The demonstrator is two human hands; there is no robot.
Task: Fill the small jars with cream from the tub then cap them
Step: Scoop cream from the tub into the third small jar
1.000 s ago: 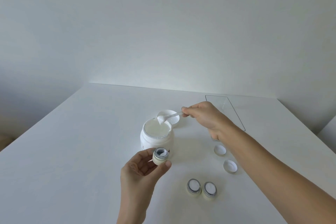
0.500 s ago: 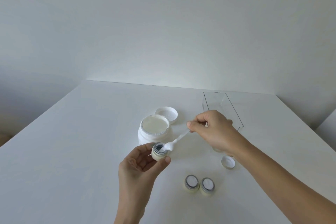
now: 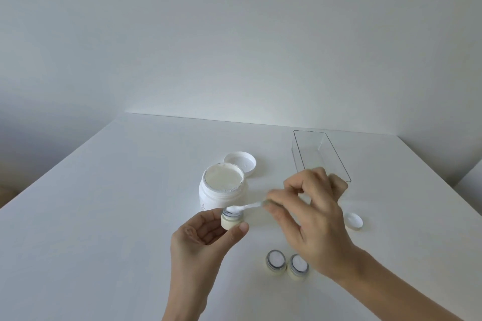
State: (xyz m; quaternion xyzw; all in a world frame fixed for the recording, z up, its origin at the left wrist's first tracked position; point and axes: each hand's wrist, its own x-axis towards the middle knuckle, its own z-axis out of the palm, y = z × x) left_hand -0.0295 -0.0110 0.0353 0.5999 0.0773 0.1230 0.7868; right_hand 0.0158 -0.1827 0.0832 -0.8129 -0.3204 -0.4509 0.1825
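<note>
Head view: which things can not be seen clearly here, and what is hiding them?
- Small jar in the left hand: its fill level, hidden by the spatula tip over its mouth.
- Right hand: motion-blurred, so its grip on the spatula handle is unclear.
- Tub: label mostly hidden behind the jar and left-hand fingers.
- Loose caps: only one cap shows; the right hand may cover others.
- Clear tray: near end hidden by the right hand.

The surface (image 3: 104, 216) is white, smooth and matt. The tub (image 3: 220, 191) looks like white plastic with a soft sheen; its cream (image 3: 223, 178) lies smooth and slightly glossy. Towards the far right corner, the tray (image 3: 319, 154) is clear, glossy plastic. The small jars (image 3: 275, 263) look like cream-coloured plastic with darker, greyish rims. The spatula (image 3: 250, 206) is white plastic.
</note>
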